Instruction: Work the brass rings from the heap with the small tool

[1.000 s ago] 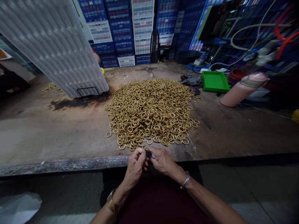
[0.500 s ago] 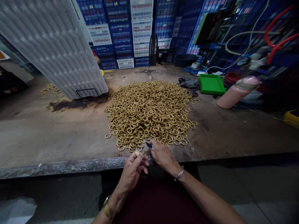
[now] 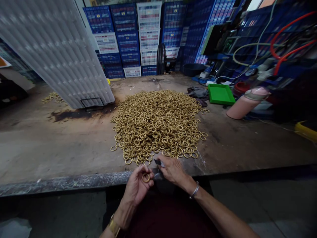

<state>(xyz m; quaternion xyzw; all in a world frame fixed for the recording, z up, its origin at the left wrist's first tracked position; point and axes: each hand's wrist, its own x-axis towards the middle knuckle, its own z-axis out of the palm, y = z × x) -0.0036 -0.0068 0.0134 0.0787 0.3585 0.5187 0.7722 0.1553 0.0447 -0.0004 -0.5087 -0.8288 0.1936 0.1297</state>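
Observation:
Between the fingertips and thumb of my left hand [image 3: 138, 185] is a single brass-coloured ring [image 3: 146, 178], its round face turned toward me. My right hand [image 3: 173, 170] is closed around a small knife-like tool [image 3: 157, 162] with a dark tip; most of its handle is hidden in the palm. The tip points left, just above the table edge and apart from the ring. Right beyond both hands spreads a large pile of brass-coloured rings [image 3: 158, 122], with a few loose ones along its near side.
On the worktable [image 3: 74, 148], a tall stack of translucent ribbed sheets [image 3: 74, 66] leans in a black wire stand [image 3: 91, 103]. To the right are a green tray [image 3: 221, 94], a pink bottle [image 3: 245, 104] and a dark rag [image 3: 198, 92]. Blue and white crates [image 3: 148, 39] rise behind.
My left hand has moved slightly left and turned, so the ring now shows its full round face. The right hand still grips the tool, slightly lower in view. The camera view has tilted up slightly.

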